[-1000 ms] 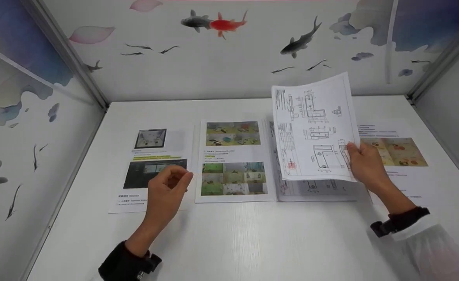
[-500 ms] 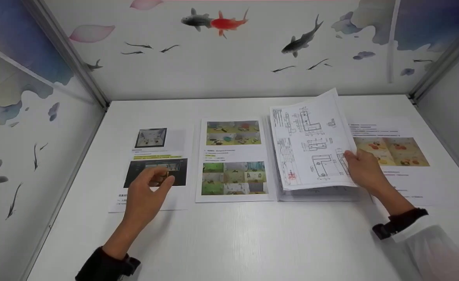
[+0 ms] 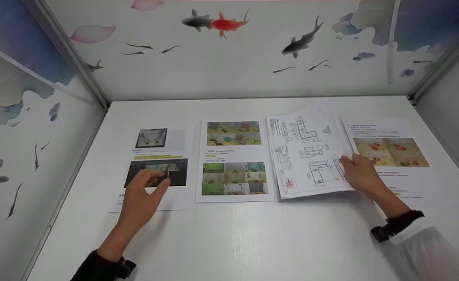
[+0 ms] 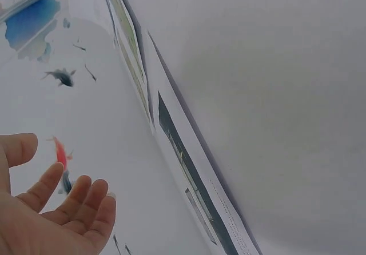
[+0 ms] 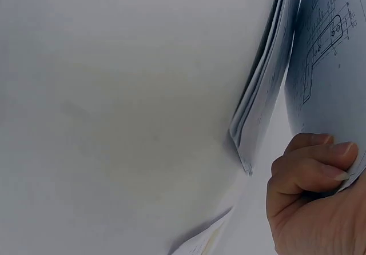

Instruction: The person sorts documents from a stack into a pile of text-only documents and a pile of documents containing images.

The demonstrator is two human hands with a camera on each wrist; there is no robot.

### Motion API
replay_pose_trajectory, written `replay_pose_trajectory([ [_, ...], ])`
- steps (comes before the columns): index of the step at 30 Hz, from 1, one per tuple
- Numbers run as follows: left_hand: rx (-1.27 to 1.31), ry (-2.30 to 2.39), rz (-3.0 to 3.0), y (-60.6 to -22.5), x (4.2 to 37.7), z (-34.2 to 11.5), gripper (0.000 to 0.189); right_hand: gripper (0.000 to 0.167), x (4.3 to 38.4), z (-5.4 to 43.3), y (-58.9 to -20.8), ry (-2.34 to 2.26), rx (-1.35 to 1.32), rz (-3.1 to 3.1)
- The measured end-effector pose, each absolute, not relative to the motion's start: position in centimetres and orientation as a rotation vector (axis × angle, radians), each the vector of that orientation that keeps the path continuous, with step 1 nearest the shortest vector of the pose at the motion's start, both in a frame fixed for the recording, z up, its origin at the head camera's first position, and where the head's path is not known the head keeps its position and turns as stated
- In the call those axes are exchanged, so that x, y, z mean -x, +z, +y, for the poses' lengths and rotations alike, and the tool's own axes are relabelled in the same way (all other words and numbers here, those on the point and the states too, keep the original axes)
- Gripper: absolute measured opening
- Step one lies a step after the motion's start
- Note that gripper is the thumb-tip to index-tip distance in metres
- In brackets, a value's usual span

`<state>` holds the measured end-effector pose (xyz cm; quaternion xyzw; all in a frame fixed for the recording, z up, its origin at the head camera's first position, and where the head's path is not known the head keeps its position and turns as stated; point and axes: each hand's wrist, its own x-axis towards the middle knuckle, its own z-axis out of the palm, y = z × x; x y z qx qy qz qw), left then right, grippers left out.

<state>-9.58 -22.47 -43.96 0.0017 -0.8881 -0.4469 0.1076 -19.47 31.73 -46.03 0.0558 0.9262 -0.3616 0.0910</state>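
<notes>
My right hand (image 3: 362, 173) pinches the right edge of a white sheet with technical drawings (image 3: 297, 156), thumb on top. The sheet is tilted above a stack of papers (image 5: 260, 95), with a gap between them in the right wrist view. In that view the curled fingers (image 5: 309, 163) lie against the sheet; whether it is one sheet or more, I cannot tell. My left hand (image 3: 141, 199) hovers over the leftmost printed page (image 3: 151, 201), thumb and fingers apart and loosely bent. Nothing is in its grasp in the left wrist view (image 4: 68, 215).
A printed stack with photo grids (image 3: 235, 156) lies in the middle of the white table (image 3: 245, 238). At the right is another page with fruit-coloured pictures (image 3: 404, 152). White walls with painted fish (image 3: 229, 24) enclose the back and sides.
My right hand has lowered the drawing sheet toward the stack below. My left hand has moved left and down, away from the middle papers, and its thumb and fingers have spread apart.
</notes>
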Motion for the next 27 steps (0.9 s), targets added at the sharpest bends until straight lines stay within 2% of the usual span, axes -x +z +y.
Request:
replay_pose_trajectory([
  [15, 0.035, -1.389, -2.598, -44.46, 9.6, -22.34, 0.014, 0.05, 19.75, 31.77, -46.46, -1.012, -0.124, 2.749],
  [27, 0.049, -1.374, -2.601, -44.82, 9.55, -22.38, 0.012, 0.054, 19.65, 31.83, -46.32, -0.945, -0.112, 2.721],
])
